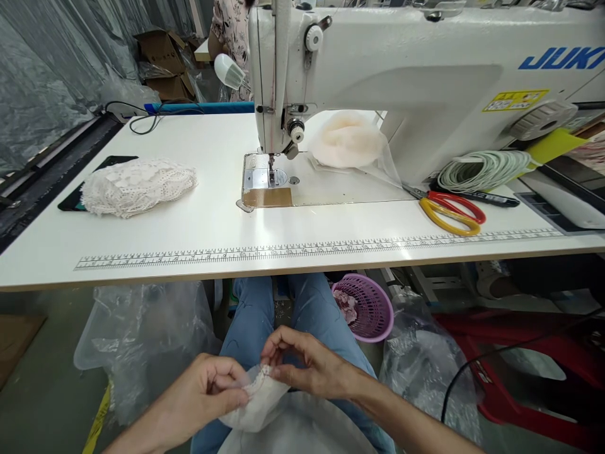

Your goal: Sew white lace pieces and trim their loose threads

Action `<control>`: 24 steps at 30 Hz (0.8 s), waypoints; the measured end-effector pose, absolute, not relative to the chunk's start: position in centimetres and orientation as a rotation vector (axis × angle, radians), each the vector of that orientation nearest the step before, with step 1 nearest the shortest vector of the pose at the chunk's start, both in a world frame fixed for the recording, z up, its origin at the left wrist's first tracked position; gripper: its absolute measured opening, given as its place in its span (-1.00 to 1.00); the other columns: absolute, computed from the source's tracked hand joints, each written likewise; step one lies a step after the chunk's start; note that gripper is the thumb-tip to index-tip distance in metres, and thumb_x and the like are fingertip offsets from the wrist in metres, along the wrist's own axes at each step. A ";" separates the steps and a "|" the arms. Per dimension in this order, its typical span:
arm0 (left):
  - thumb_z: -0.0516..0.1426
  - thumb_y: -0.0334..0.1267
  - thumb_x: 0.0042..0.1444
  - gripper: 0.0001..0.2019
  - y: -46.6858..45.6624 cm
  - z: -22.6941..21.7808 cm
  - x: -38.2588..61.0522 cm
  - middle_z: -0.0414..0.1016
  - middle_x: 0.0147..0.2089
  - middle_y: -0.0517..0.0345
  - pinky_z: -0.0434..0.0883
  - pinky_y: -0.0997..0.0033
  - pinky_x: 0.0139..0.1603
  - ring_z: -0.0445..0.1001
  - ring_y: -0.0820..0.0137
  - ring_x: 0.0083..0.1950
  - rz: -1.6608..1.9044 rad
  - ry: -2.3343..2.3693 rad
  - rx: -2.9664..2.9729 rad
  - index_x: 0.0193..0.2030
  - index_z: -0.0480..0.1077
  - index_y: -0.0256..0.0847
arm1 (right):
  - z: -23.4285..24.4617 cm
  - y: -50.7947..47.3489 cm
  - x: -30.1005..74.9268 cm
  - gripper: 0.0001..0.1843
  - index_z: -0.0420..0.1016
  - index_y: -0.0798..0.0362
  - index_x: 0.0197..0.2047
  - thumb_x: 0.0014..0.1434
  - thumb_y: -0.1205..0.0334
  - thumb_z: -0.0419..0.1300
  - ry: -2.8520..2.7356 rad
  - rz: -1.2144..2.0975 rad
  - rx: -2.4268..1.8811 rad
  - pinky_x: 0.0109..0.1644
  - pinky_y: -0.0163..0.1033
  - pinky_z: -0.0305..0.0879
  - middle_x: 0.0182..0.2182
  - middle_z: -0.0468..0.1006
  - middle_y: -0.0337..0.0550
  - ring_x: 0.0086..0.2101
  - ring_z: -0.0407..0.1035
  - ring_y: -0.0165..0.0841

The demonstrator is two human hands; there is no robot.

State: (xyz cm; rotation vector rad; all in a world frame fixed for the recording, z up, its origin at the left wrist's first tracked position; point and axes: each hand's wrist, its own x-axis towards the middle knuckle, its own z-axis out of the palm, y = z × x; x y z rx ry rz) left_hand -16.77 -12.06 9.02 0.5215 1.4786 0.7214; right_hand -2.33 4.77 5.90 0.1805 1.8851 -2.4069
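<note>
Fabric (259, 403) is pinched by left hand (215, 386) and right hand (309, 367) above blue jeans (253, 315).

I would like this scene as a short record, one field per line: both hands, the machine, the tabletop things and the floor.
Left hand: pinches the white cloth over the lap
Right hand: pinches the same cloth at its stitched edge
Machine: white sewing machine, marked JUKI
Table left: white lace, bunched
Table right: scissors, beside coiled pale green cord
Floor: purple basket with pinkish fabric inside
</note>
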 end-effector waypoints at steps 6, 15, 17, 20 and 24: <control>0.17 0.02 0.03 -0.65 -12.0 9.0 -16.8 0.10 -0.64 0.35 -0.11 0.47 -0.52 -0.08 0.55 -0.56 0.721 1.466 0.531 -0.44 0.42 -0.29 | 5.6 5.0 -1.8 -0.63 0.37 0.04 -0.31 -0.02 -0.05 0.32 2.239 -2.250 0.166 -0.23 -0.29 0.19 -0.23 0.35 -0.18 -0.26 0.26 -0.38; 0.10 0.06 0.07 -0.62 -12.0 9.3 -16.3 0.05 -0.61 0.35 -0.14 0.47 -0.53 -0.11 0.53 -0.53 0.671 1.519 0.640 -0.42 0.38 -0.29 | 5.5 3.9 -2.0 -0.57 0.39 0.06 -0.37 -0.12 -0.10 0.36 2.341 -2.096 0.235 -0.29 -0.33 0.18 -0.30 0.37 -0.22 -0.32 0.28 -0.40; 0.08 0.05 0.10 -0.63 -12.0 9.2 -16.2 0.03 -0.60 0.35 -0.14 0.46 -0.52 -0.12 0.52 -0.52 0.657 1.531 0.659 -0.40 0.37 -0.28 | 5.3 3.7 -2.0 -0.56 0.40 0.06 -0.39 -0.15 -0.10 0.38 2.321 -2.056 0.321 -0.32 -0.34 0.17 -0.35 0.38 -0.24 -0.35 0.28 -0.40; 0.07 0.04 0.11 -0.64 -12.0 9.3 -16.1 0.00 -0.60 0.36 -0.14 0.45 -0.51 -0.12 0.52 -0.52 0.646 1.544 0.677 -0.39 0.37 -0.27 | 5.4 3.7 -1.9 -0.58 0.39 0.07 -0.43 -0.14 -0.08 0.38 2.296 -2.040 0.410 -0.35 -0.33 0.15 -0.41 0.38 -0.25 -0.38 0.28 -0.40; 0.09 0.09 0.07 -0.60 -11.7 9.7 -15.9 0.06 -0.62 0.35 -0.12 0.48 -0.52 -0.10 0.53 -0.53 0.662 1.556 0.631 -0.41 0.37 -0.28 | 5.9 3.6 -1.8 -0.67 0.36 0.07 -0.46 -0.01 0.00 0.33 2.320 -2.176 0.352 -0.27 -0.31 0.19 -0.36 0.40 -0.21 -0.34 0.30 -0.39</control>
